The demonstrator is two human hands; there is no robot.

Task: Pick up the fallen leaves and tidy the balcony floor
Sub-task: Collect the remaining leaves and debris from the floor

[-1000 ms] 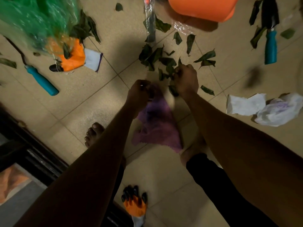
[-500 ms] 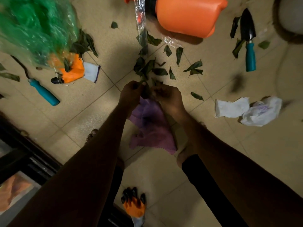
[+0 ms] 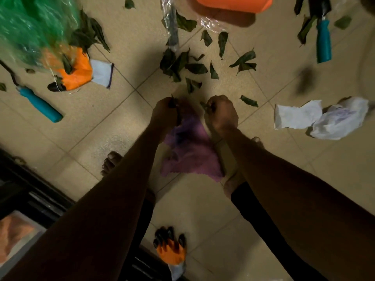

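- Beige balcony floor tiles (image 3: 121, 128) fill the frame, seen from above, with fallen leaves (image 3: 182, 65) scattered across the upper centre.
- At mid-frame the person's left hand (image 3: 165, 110) has its fingers curled around a dark leaf (image 3: 172, 102).
- Just beside it, the right hand (image 3: 222, 112) is closed, its fingers pinching a small leaf (image 3: 204, 105).
- One loose leaf (image 3: 249, 101) lies just right of the right hand.
- A purple cloth (image 3: 190, 151) sits directly below both hands; whether it hangs from them or lies on the floor cannot be told.
- A green plastic bag (image 3: 30, 27) with leaves at its mouth occupies the upper left, above an orange glove (image 3: 75, 74) and a teal-handled tool (image 3: 40, 104).
- A teal-handled trowel (image 3: 323, 41) lies at the upper right, and an orange container (image 3: 233, 3) sits at the top edge.
- White paper (image 3: 296, 114) and a crumpled white bag (image 3: 338, 118) touch at the right.
- A second orange glove (image 3: 171, 252) lies at the bottom centre, between the person's legs.
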